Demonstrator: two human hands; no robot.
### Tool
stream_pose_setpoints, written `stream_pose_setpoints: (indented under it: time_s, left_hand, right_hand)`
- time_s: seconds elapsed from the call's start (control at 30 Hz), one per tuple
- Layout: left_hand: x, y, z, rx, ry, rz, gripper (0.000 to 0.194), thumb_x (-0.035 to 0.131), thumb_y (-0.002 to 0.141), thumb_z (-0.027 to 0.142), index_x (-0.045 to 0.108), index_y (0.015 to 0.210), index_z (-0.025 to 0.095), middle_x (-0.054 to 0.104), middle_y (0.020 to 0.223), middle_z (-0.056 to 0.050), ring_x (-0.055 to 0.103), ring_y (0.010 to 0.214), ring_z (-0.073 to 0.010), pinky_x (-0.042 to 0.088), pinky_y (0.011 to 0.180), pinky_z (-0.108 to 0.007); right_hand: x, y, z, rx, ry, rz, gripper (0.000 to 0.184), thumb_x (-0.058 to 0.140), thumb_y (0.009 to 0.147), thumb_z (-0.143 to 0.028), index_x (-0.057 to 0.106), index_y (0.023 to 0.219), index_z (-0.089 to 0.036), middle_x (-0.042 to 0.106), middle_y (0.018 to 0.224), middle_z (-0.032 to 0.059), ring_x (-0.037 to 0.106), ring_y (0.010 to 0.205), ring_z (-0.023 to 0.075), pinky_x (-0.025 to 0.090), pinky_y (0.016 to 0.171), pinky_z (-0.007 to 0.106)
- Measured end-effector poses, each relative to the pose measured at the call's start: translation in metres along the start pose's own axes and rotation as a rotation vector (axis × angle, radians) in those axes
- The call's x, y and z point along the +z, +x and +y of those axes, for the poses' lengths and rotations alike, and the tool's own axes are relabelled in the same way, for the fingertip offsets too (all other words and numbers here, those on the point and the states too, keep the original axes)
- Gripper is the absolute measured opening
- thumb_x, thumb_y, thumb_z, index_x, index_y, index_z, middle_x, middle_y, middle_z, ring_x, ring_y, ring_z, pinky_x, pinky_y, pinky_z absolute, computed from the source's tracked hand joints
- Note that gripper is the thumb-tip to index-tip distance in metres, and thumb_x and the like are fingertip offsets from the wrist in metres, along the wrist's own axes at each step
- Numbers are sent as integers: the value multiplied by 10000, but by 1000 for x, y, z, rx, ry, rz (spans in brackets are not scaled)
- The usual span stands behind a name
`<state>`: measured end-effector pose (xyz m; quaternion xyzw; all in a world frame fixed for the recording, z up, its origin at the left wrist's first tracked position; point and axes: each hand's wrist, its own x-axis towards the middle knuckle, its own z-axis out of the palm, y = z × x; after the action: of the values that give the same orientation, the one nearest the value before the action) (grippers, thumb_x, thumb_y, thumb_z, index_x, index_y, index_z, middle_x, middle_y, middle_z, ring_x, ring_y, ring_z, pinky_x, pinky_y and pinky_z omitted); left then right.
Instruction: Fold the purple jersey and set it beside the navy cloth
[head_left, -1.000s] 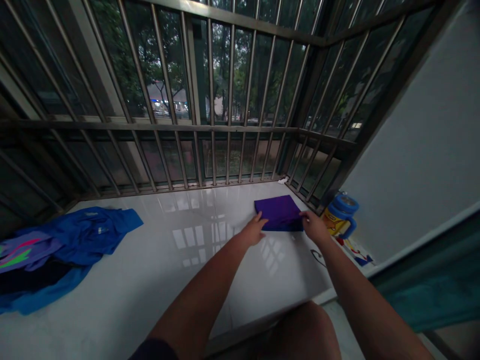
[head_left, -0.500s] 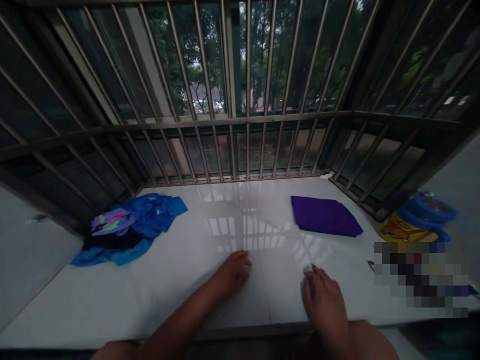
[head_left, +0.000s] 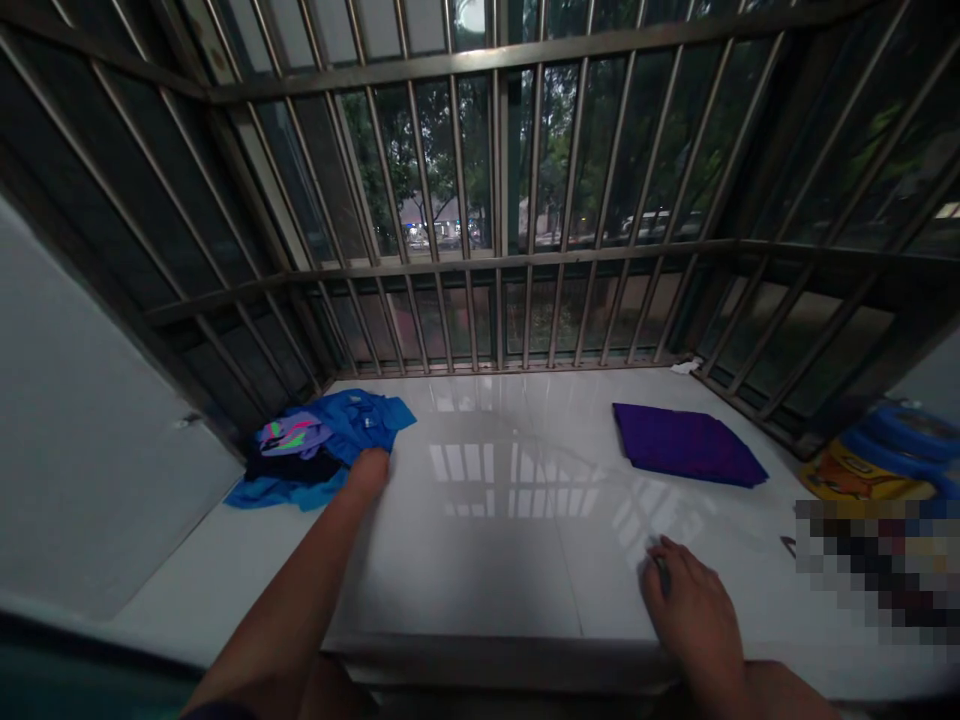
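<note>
Clothes pile touched by open left hand; right hand flat, purple cloth apart.

Glossy white stone sill mirrors brushed metal window bars; soft crumpled blue cloth heap and matt folded purple cloth lie on it

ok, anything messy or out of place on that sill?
Only the clothes pile at the far left: blue and dark garments crumpled in a heap, left hand at its edge. The purple cloth lies neatly folded; right hand rests flat on the sill.
</note>
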<state>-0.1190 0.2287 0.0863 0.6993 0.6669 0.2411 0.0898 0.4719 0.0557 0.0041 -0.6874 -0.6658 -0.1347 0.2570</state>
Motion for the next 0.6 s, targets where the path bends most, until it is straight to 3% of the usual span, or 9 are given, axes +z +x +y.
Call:
stream_pose_setpoints:
  time_s: [0.1,0.17,0.3,0.4,0.47,0.5,0.6]
  left_hand:
    - [34,-10,39,77,-118,-34,198,602,905,271,762,818,194,816,979,-192,756,1078,-353,538,1107,-522]
    - [64,-32,76,153,-202,-68,289,540,950,235,825,982,200,826,1169,-194,740,1184,-332,530,1144,-510]
    - [121,-116,161,337,-362,-216,344,548,975,182,846,1140,229,824,1298,-133,751,1226,-261,529,1157,-439]
    - [138,-179,207,508,-639,-449,229,632,1023,241,859,1023,269,862,1191,-78,771,1192,-245,274,1340,-493]
    - [135,-201,217,539,-757,-604,193,690,1030,318,866,967,273,878,1081,-63,795,1102,-240,248,1339,-477]
    - [131,-204,214,516,-777,-655,206,711,1026,365,872,942,268,880,1025,-62,802,1043,-239,327,1294,-451]
    - [109,-181,181,331,-803,-672,291,749,993,463,890,878,236,866,924,-78,789,893,-243,552,962,-352]
  right_hand:
    - [0,0,0,-1,-3,2,391,416,1045,-406,732,1102,-182,779,1290,183,722,1219,372,534,1059,541]
    - [2,0,1,-3,-4,-6,392,415,1048,-404,728,1108,-177,774,1296,187,719,1221,366,530,1062,535]
    - [7,1,4,-6,-33,1,360,420,1059,-384,712,1117,-182,764,1275,197,726,1157,358,532,1040,538]
    - [13,6,0,-50,31,-10,335,458,1070,-405,695,1150,-182,763,1207,197,732,1095,348,558,1001,525]
    - [20,9,-11,-120,131,-22,386,514,1065,-438,675,1269,-153,748,1284,218,717,1190,356,568,1036,516]
    - [25,10,-19,-159,171,-35,424,525,1063,-426,655,1350,-142,726,1366,228,696,1266,357,562,1071,517]
    - [39,10,-54,-240,192,-113,478,468,1042,-263,620,1490,-201,662,1542,180,624,1424,357,480,1181,602]
